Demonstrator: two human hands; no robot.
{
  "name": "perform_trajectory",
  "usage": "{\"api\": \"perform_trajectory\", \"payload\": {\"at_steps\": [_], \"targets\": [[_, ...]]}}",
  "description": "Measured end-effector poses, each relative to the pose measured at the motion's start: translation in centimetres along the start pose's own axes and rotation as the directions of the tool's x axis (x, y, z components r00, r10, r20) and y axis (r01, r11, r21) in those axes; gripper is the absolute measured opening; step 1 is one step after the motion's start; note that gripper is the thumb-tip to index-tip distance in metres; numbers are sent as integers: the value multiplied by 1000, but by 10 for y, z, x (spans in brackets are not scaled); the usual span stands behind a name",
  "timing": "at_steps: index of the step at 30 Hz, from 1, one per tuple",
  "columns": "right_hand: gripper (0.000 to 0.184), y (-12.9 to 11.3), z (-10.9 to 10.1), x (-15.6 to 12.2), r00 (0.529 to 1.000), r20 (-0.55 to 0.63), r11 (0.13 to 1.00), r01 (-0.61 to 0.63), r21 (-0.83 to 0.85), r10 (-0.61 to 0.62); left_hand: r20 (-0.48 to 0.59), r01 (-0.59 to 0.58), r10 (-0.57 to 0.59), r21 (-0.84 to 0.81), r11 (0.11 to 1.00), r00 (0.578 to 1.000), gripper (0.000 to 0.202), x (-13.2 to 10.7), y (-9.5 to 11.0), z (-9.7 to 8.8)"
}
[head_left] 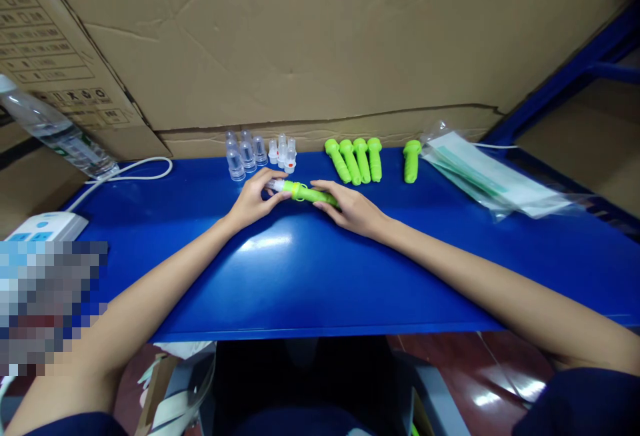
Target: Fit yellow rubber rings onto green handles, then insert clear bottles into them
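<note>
Between my two hands, just above the blue table, lies a bright green plastic tube (pixel 311 195) with a ring loop and a clear ribbed end piece (pixel 276 184). My left hand (pixel 255 196) pinches it near the clear end, at the left. Fingers of my right hand (pixel 347 206) are closed around the green body at the other end and hide part of it. Behind my left hand stand several clear plastic caps (pixel 247 155) and several smaller clear-and-white pieces (pixel 283 151). Several green tubes (pixel 361 161) lie in a row behind my right hand, with one green tube (pixel 411 161) farther right.
A cardboard wall (pixel 300 56) closes off the back of the blue table (pixel 310 276). At the right lie plastic bags (pixel 490 173). A water bottle (pixel 60 133), a white cable (pixel 145 175) and a power strip (pixel 55 224) are on the left. A blue frame (pixel 560 83) rises at the right.
</note>
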State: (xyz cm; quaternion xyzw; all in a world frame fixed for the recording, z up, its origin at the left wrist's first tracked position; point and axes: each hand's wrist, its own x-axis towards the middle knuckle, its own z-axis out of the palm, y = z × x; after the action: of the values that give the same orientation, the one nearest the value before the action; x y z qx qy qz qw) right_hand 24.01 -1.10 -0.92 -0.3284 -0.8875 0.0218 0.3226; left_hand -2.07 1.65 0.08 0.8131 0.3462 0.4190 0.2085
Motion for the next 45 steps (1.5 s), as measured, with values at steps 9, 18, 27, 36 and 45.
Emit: {"api": "perform_trajectory", "payload": {"at_steps": [9,18,27,36,45], "targets": [[51,-5,-2,0,990,-27,983,140,118,-138,-133,180,-246,-377,909,960,64,4,-25,2],[51,-15,1,-4,936,117,941,317,121,-331,-63,253,-299,-389,886,952,61,3,-16,2],[53,-36,4,-3,841,139,849,528,-4,-522,138,83,-76,-47,995,988,61,1,-5,-1],[52,-34,6,-1,884,111,873,466,-141,-454,334,25,-111,252,967,936,60,0,6,0],[42,-7,-1,5,988,140,990,75,-116,-59,315,16,-120,313,950,942,53,0,12,0]]}}
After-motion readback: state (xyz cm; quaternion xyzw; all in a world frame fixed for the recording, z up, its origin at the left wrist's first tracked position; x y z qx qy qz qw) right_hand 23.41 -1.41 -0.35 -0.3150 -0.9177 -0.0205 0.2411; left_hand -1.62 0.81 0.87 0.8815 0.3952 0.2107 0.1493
